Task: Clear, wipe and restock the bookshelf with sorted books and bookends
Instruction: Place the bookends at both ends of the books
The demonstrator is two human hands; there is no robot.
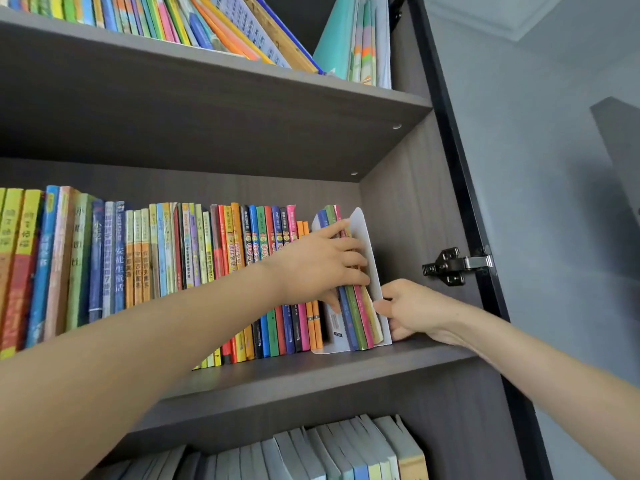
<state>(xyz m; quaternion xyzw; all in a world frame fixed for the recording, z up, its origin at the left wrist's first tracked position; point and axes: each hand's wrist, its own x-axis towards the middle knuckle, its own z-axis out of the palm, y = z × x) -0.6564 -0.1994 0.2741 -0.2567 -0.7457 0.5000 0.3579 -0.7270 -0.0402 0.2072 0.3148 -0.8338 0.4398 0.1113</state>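
1. Head view, the things: on the middle shelf point(311, 374) of the bookshelf a long row of books point(173, 251) stands upright with coloured spines facing out; at its right end a small group of books point(356, 317) leans left, set apart from the row by a narrow gap; a white bookend point(364, 230) stands tilted against the right side of this group, near the shelf's right wall, with its base plate lying under the group.
2. Head view, the hands: the left hand point(322, 265) comes in from the lower left with the forearm stretched across the front of the row; its fingers lie over the spines of the small group and reach the bookend, its thumb tucks in on the group's left side, so it grips the group; the right hand point(412, 306) comes in from the lower right, just beside the bookend's low right edge; its thumb and curled fingers hold that edge, knuckles resting on the shelf; the two hands are close, with the bookend between them.
3. Head view, surroundings: leaning books point(207, 26) fill the shelf above; pale books point(346, 452) stand on the shelf below; a metal hinge point(453, 266) joins the open door point(554, 168) at the right.
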